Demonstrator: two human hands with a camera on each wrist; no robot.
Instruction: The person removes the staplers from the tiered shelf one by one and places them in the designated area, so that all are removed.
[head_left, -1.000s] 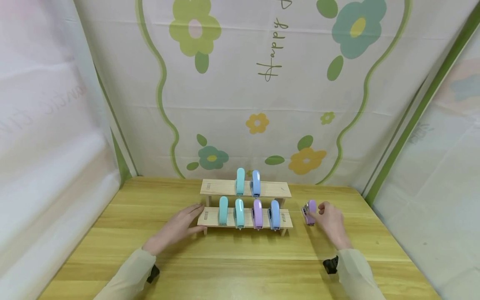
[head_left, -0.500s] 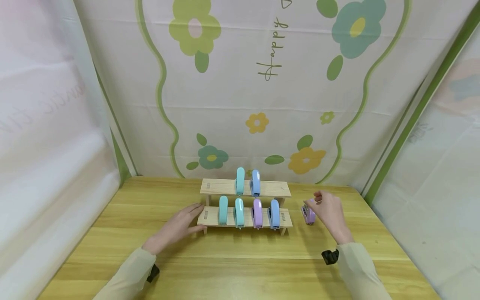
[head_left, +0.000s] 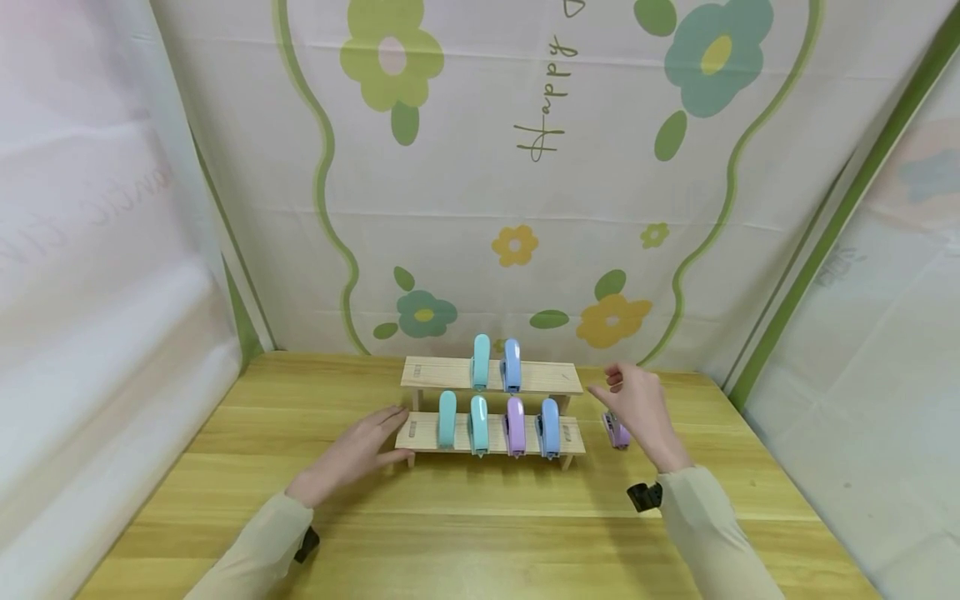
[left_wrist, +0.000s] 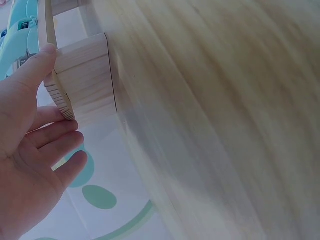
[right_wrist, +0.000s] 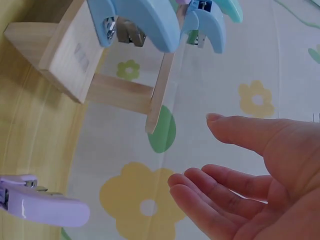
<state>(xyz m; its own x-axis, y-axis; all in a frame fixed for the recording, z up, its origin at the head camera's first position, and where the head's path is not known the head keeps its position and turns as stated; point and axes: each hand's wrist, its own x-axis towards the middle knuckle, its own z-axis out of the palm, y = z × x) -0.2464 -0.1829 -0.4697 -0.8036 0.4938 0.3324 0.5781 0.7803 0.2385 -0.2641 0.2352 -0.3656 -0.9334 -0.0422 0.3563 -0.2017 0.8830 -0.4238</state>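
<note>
Probably light yet stiff, the glossy purple plastic stapler (right_wrist: 52, 210) sits on the yellow wood-grain table (head_left: 465, 533), just right of the lower pale-wood shelf (head_left: 424, 433). Its smooth rounded arm could slide under fingertips and looks hinged, so a hold across both sides of the body seems surest. The right hand (head_left: 637, 408) is empty, near it but not touching, thumb spread from loosely bent fingers. The left hand (head_left: 362, 450) lightly pinches the lower shelf's left end. A gap separates the purple stapler from the shelf's right end, where a light-blue plastic stapler (head_left: 551, 427) stands close to the edge; behind, the upper pale-wood shelf (head_left: 442, 373) presents another corner to steer round
</note>
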